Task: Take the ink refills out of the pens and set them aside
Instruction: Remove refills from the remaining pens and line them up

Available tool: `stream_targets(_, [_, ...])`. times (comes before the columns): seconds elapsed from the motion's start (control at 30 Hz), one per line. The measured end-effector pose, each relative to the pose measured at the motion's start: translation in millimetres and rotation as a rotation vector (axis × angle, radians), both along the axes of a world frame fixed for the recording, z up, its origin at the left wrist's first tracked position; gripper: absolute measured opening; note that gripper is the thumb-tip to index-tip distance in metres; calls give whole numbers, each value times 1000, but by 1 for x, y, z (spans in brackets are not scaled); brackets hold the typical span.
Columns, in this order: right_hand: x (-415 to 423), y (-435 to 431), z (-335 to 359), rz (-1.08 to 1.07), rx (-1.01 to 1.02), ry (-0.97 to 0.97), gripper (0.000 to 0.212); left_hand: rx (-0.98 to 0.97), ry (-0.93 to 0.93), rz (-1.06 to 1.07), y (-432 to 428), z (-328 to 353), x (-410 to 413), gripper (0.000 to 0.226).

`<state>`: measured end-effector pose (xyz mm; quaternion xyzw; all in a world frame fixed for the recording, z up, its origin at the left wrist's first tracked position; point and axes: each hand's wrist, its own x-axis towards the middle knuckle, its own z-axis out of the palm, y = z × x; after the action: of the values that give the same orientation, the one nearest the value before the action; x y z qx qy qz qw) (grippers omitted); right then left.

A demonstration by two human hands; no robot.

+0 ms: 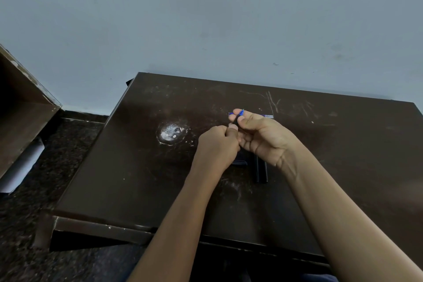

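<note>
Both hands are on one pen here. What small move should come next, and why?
Probably pull the hands apart along the pen: the left hand and right hand pinch a dark pen whose blue tip shows. Then lay the refill beside the refill on the table.

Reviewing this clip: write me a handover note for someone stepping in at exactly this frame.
Left hand: closed on the lower end of a dark pen.
Right hand: pinching the pen's upper end, where a blue tip sticks out.
On the dark table: one refill lies just beyond the hands; black pen pieces lie under the right wrist, partly hidden.
Done: apparently one refill already set aside.
Left: pull the held pen's refill free and lay it beside the other, then check the black pieces. Whether they still hold refills cannot be told.
</note>
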<state>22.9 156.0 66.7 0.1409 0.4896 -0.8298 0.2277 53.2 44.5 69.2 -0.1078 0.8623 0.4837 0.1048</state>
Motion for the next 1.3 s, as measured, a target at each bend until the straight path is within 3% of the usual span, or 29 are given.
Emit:
stream_targets(0.2, [2,-1,-1,68,104,15,22,-32,5,-5,0,-2,-1,42])
stream_targets(0.37, [-1,0,-1,59,47,-4,23,-39,7,-11,0,-3,-2,41])
stream_targets(0.57, [1,-2,-2,73,122,-23,7,-28,7,-9,-1,-3,-1,42])
stream_targets(0.73, [-3,1,-3,53,55,-20,24,-19,7,-3,0,-2,-1,41])
stream_targets(0.97, [-1,1,-5,82,163,-59,2,55,-2,18,0,-1,1,32])
stream_targets(1.13, [-3,2,-3,85,97,-56,15,56,1,11,0,0,0,29])
stream_targets(1.3, [-1,1,-4,155,232,-59,10,64,-13,-6,-1,0,2,26])
